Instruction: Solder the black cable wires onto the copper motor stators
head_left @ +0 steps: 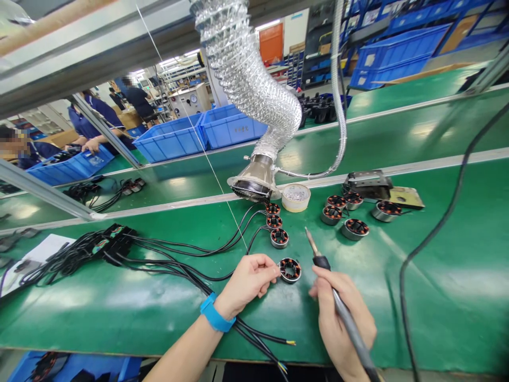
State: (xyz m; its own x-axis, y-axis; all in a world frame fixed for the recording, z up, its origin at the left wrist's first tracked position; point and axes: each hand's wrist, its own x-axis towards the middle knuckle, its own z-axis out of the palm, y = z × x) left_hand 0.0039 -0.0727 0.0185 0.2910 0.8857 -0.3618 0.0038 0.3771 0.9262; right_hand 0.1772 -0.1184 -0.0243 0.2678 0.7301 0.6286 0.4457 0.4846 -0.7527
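Note:
My right hand [344, 318] is closed around a soldering iron [345, 313], its tip [309, 236] pointing up and away above the bench. My left hand [252, 281], with a blue wrist strap [217, 313], pinches thumb and fingers together at the left rim of a round motor stator [290, 270] with copper windings. A black cable runs under this hand; what the fingertips hold is hidden. Three stators [279, 238] with cables stand in a row beyond. A thin, pale wire [207, 156] hangs from above toward my left hand.
A fume hood [254, 178] on a foil duct hangs over the bench, beside a round tub [296, 198]. Several loose stators [355, 228] stand at right near a metal holder [368, 184]. Bundled black cables [107, 244] lie left; a black cord [429, 228] hangs right. Co-workers are behind.

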